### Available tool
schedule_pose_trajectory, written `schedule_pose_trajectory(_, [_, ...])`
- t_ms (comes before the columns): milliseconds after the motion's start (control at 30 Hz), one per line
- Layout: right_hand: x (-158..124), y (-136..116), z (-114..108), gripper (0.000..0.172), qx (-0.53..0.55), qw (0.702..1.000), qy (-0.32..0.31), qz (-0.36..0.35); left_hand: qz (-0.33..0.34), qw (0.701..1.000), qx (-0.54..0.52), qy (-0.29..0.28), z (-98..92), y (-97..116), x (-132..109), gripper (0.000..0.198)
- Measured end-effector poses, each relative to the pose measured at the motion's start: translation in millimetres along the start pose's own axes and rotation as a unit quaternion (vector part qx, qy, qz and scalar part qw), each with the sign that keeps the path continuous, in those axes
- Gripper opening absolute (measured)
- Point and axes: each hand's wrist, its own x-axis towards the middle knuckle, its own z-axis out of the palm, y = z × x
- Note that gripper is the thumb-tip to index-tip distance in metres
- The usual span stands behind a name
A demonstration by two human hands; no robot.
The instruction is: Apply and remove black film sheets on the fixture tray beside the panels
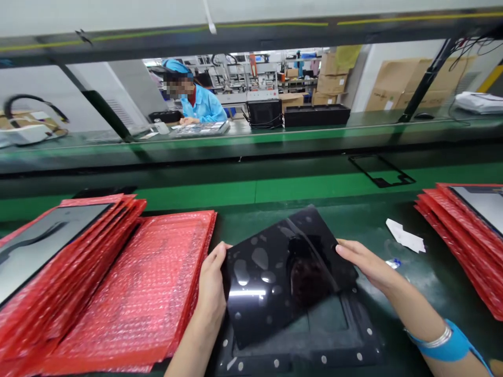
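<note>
Head view: black panel tilted, edges gripped between left fingers and right fingers.

Your worktop is dark green, w/ a brighter green belt running across its far side. On your L lies a flat pile of red bubble bags. Touching it, further L, is a fanned L red stack w/ a grey screen on top. Front & centre: a black jig w/ pale round dots on its rim, flat on the surface, partly hidden under the black panel. R of that, a white paper scrap and a small blue-white bit, both loose. At the far R edge, a fanned R red stack carries a second screen. On the belt, a thin black frame lies alone.
</note>
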Motion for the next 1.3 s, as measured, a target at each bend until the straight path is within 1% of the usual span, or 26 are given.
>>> schedule_pose_trajectory(67, [-1.3,-4.2,2.1,0.052,0.014,0.998,-0.058,0.020,0.003,1.000,-0.014,0.015,-3.5,-0.6,4.6,0.059])
schedule_pose_trajectory(100, [-1.3,-5.3,3.6,0.052,0.025,0.997,-0.070,0.029,0.005,1.000,-0.016,0.014,-4.7,-1.4,6.1,0.057])
schedule_pose_trajectory(133, [-0.9,-5.5,5.3,0.051,0.036,0.997,-0.067,0.034,0.008,1.000,-0.015,0.011,-5.5,-2.3,7.0,0.056])
schedule_pose_trajectory(233, [1.4,-2.7,10.2,0.051,0.058,0.997,-0.016,0.039,0.019,1.000,-0.016,0.016,-5.1,-4.6,7.8,0.054])
schedule_pose_trajectory(333, [2.2,-0.3,11.3,0.053,0.067,0.997,0.007,0.040,0.014,1.000,-0.021,0.017,-1.7,-5.8,7.9,0.056])
schedule_pose_trajectory(433, [1.6,-2.1,5.9,0.053,0.073,0.996,0.034,0.033,-0.001,0.999,-0.045,-0.023,3.1,-7.7,6.4,0.057])
schedule_pose_trajectory(500, [2.1,-4.2,0.1,0.053,0.082,0.994,0.070,0.023,-0.017,0.996,-0.062,-0.070,6.4,-9.2,3.3,0.053])
schedule_pose_trajectory(533, [2.9,-4.9,-2.8,0.052,0.092,0.991,0.097,0.016,-0.029,0.992,-0.060,-0.105,8.0,-9.7,1.1,0.051])
schedule_pose_trajectory(600, [5.1,-4.7,-7.7,0.053,0.112,0.983,0.149,0.006,-0.061,0.978,-0.035,-0.196,11.0,-10.4,-4.1,0.046])
schedule_pose_trajectory(633, [6.3,-3.9,-9.4,0.053,0.118,0.979,0.165,0.004,-0.072,0.969,-0.021,-0.237,12.2,-10.6,-6.7,0.045])
schedule_pose_trajectory(667, [7.1,-2.8,-10.6,0.054,0.120,0.978,0.171,0.004,-0.079,0.961,-0.010,-0.265,13.2,-11.0,-9.1,0.045])
schedule_pose_trajectory(700, [7.5,-1.5,-11.3,0.054,0.117,0.979,0.168,0.006,-0.080,0.957,-0.005,-0.278,13.9,-11.7,-11.1,0.045])
schedule_pose_trajectory(733, [7.4,-0.3,-11.6,0.055,0.112,0.980,0.163,0.008,-0.079,0.957,-0.004,-0.278,14.1,-12.8,-12.7,0.047])
schedule_pose_trajectory(833, [7.6,-0.3,-10.8,0.055,0.099,0.983,0.154,0.006,-0.080,0.963,-0.017,-0.259,12.9,-17.2,-13.6,0.050])
schedule_pose_trajectory(900, [14.2,-5.4,-8.5,0.055,0.090,0.985,0.150,-0.001,-0.076,0.965,-0.039,-0.250,10.4,-18.6,-10.4,0.048])
schedule_pose_trajectory(967, [32.1,-14.2,-2.8,0.056,0.084,0.986,0.143,-0.009,-0.064,0.969,-0.073,-0.227,6.1,-17.0,-4.8,0.044])
schedule_pose_trajectory(1033, [61.8,-24.2,7.4,0.054,0.081,0.988,0.134,-0.014,-0.051,0.973,-0.130,-0.184,0.4,-13.0,1.8,0.041])
schedule_pose_trajectory(1067, [80.0,-28.7,13.8,0.051,0.080,0.988,0.130,-0.014,-0.046,0.972,-0.163,-0.162,-2.7,-10.7,4.7,0.040])
schedule_pose_trajectory(1133, [118.2,-35.3,26.5,0.037,0.076,0.989,0.128,-0.010,-0.035,0.967,-0.214,-0.134,-8.3,-6.7,8.8,0.040])
schedule_pose_trajectory(1167, [136.2,-37.1,31.9,0.030,0.073,0.989,0.131,-0.007,-0.032,0.965,-0.225,-0.131,-10.4,-5.5,9.6,0.042])
schedule_pose_trajectory(1233, [166.3,-37.3,38.5,0.021,0.063,0.988,0.141,-0.001,-0.040,0.964,-0.217,-0.146,-13.0,-5.2,9.1,0.052])
schedule_pose_trajectory(1300, [186.1,-34.0,37.2,0.022,0.047,0.988,0.147,0.001,-0.063,0.961,-0.205,-0.172,-13.5,-7.2,7.0,0.058])
